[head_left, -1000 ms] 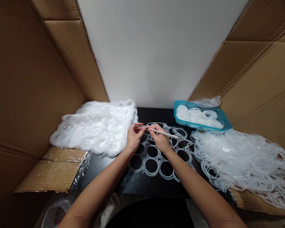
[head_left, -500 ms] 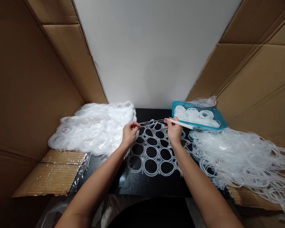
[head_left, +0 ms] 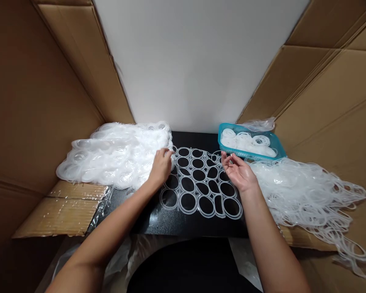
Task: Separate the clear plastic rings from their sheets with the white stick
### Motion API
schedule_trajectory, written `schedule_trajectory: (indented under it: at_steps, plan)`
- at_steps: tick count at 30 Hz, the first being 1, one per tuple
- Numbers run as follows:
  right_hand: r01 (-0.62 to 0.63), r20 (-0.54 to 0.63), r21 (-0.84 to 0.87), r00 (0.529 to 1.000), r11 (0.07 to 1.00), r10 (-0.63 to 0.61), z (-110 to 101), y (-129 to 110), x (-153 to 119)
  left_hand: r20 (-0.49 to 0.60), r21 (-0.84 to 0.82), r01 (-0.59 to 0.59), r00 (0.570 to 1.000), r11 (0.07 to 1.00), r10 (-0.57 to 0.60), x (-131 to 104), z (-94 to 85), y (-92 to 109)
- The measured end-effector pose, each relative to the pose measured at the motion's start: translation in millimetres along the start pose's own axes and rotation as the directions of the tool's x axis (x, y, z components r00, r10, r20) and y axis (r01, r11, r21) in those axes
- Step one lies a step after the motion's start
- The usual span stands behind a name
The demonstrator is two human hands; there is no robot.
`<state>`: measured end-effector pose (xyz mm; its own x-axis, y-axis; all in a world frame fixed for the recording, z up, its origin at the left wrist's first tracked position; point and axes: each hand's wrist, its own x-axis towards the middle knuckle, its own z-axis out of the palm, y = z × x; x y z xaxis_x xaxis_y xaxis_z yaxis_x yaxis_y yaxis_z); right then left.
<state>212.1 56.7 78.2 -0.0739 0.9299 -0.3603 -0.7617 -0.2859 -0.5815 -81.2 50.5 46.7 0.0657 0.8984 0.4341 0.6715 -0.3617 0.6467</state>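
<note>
A sheet of joined translucent plastic rings (head_left: 187, 211) is spread over the black tabletop between my hands. My left hand (head_left: 162, 166) is at the sheet's upper left edge, beside the white pile. Its fingers are curled together, and what they hold, if anything, is hidden. Over the upper right of the sheet, my right hand (head_left: 242, 174) is turned partly palm up. A thin translucent ring (head_left: 213, 159) meets its fingertips and appears pinched there. Some rings in the sheet's middle and right columns look bent out of round.
A thick stack of ring sheets (head_left: 118, 156) lies at left. A tangled heap of ring webbing (head_left: 301, 191) spreads at right, partly past the edge. Behind it stands a blue tray (head_left: 250, 154) with loose rings (head_left: 245, 140). Cardboard walls (head_left: 55, 81) flank the black table (head_left: 171, 226).
The strand stretched between my hands is gone from there. My right hand has moved right and turned palm up; the white stick in it no longer shows. The ring sheet lies flatter and wider.
</note>
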Motion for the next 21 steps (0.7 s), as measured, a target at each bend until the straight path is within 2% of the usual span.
schedule_trajectory:
  at_steps: [1, 2, 4, 6, 8, 10, 12, 16, 17, 19, 21]
  plan:
    - [-0.006, 0.028, 0.019, 1.0, 1.0, 0.006, 2, 2, -6, 0.062, 0.002, -0.042, 0.997, 0.999, 0.042, -24, -3.4, 8]
    - [-0.009, 0.057, 0.024, 0.998, 1.0, 0.008, 4, 6, -12, 0.183, 0.016, -0.126, 0.976, 0.992, 0.121, -48, -6.9, 15]
    - [-0.021, 0.112, -0.012, 0.993, 1.0, 0.022, 7, 21, -26, 0.383, 0.017, -0.233, 0.9, 0.972, 0.208, -91, -14.1, 22]
    - [-0.05, 0.167, -0.126, 0.983, 0.991, 0.071, 8, 44, -39, 0.415, 0.068, -0.285, 0.88, 0.956, 0.233, -122, -20.7, 19]
    - [-0.053, 0.21, -0.313, 0.97, 0.948, 0.123, 7, 70, -50, 0.378, 0.147, -0.275, 0.903, 0.95, 0.203, -137, -25.2, 11]
    - [0.015, 0.243, -0.516, 0.961, 0.857, 0.13, 4, 94, -53, 0.344, 0.21, -0.25, 0.924, 0.945, 0.168, -139, -25.4, 2]
    - [0.132, 0.28, -0.671, 0.956, 0.729, 0.085, 0, 108, -46, 0.334, 0.249, -0.241, 0.93, 0.938, 0.15, -134, -20.9, -3]
    - [0.352, 0.375, -0.817, 0.926, 0.456, -0.043, -5, 106, -8, 0.299, 0.332, -0.203, 0.949, 0.921, 0.102, -113, -9.1, -4]
    - [0.385, 0.393, -0.82, 0.917, 0.423, -0.072, -4, 102, 1, 0.277, 0.352, -0.193, 0.956, 0.916, 0.095, -109, -8.3, -2]
    - [0.416, 0.409, -0.806, 0.906, 0.422, -0.111, -3, 92, 13, 0.247, 0.366, -0.214, 0.961, 0.906, 0.127, -105, -10.1, 3]
    - [0.415, 0.409, -0.785, 0.905, 0.459, -0.118, 0, 88, 11, 0.281, 0.331, -0.309, 0.934, 0.892, 0.219, -108, -14.0, 7]
